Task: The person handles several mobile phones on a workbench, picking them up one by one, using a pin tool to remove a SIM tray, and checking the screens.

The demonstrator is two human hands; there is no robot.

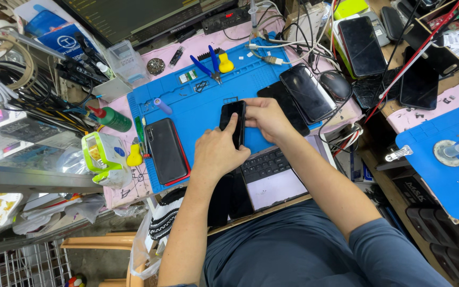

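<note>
- My left hand (216, 151) and right hand (264, 118) both grip the black phone (233, 121), closed around its edges.
- Phone lies between them, over the blue mat (197, 103).

monitor (134, 16): dark, top | blue package (54, 29): top-left | phone screens (306, 93): black

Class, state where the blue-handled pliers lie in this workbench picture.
In the head view the blue-handled pliers lie at the far edge of the blue mat, left of centre, beside a yellow tool.
</note>
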